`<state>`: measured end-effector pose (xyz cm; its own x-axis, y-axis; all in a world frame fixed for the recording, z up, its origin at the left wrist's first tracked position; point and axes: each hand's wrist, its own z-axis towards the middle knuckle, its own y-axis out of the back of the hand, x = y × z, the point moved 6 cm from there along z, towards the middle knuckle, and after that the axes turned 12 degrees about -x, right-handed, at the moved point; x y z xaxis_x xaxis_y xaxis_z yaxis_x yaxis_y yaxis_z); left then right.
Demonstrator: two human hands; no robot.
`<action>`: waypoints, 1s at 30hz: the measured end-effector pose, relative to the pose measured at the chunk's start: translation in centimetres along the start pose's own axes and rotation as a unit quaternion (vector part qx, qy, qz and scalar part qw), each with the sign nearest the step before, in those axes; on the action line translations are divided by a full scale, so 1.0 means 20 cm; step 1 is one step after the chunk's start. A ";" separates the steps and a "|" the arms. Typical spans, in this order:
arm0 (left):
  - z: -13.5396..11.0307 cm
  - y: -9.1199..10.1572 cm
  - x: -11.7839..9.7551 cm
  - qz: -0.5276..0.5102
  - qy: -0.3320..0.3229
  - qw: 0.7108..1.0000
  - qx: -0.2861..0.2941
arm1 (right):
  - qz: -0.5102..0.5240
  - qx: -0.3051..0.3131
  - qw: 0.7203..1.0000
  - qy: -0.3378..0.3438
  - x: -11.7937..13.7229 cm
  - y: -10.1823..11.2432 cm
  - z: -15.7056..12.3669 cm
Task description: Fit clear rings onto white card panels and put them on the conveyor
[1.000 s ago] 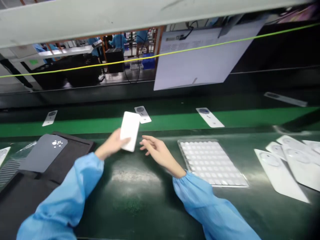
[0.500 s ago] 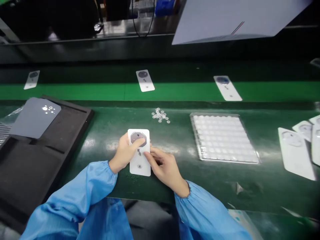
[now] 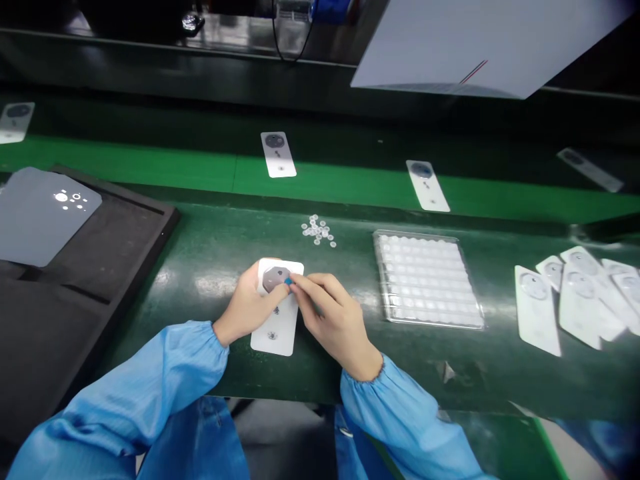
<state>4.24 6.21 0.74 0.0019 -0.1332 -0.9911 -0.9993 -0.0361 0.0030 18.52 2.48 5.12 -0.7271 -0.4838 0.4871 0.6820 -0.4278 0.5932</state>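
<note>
At the near middle of the bench (image 3: 205,250), the left hand (image 3: 247,305) grips a white panel (image 3: 281,327), thumb across its face by the grey patch (image 3: 275,275); whether the panel touches the bench is unclear. Fingertips of the right hand (image 3: 336,321) pinch a tiny blue piece (image 3: 289,281) near the panel's right edge. So slight a hold could let the piece drop. A sideways tug could twist the panel loose, and a far-going slip could scatter the discs (image 3: 319,231).

Left hand (image 3: 247,303) holds a white panel (image 3: 281,325) — right hand (image 3: 336,321) touches a blue tab (image 3: 289,281) (tiny).
</note>
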 end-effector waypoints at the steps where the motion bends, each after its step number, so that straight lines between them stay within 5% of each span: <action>1: 0.00 0.00 0.00 0.004 -0.009 1.000 0.000 | -0.022 0.004 1.000 0.017 0.00 0.00 0.01; 9: -0.01 0.00 -0.03 0.032 -0.067 0.997 0.003 | -0.082 0.027 0.989 0.117 0.04 -0.01 0.03; 14: -0.01 0.00 -0.01 0.046 -0.055 0.997 0.008 | -0.098 0.041 0.991 0.085 0.01 -0.05 0.03; 20: 0.00 0.00 0.01 0.002 -0.001 1.000 0.011 | 0.064 0.071 0.992 -0.086 -0.07 -0.08 0.03; 25: 0.02 0.01 0.04 -0.036 0.055 0.998 0.007 | 0.195 0.059 0.942 -0.266 -0.16 -0.10 0.07; 28: 0.02 0.01 0.05 -0.062 0.094 0.993 0.014 | 0.241 0.035 0.903 -0.355 -0.22 0.08 0.05; 30: 0.02 0.01 0.07 -0.075 0.122 0.989 0.027 | 0.224 0.004 0.886 -0.407 -0.30 0.36 -0.07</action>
<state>4.00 6.36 -0.70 0.1517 -0.3650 -0.9186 -0.9877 -0.0215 -0.1546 27.90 1.24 5.53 -0.2024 0.1084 0.9733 0.9179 -0.3255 0.2271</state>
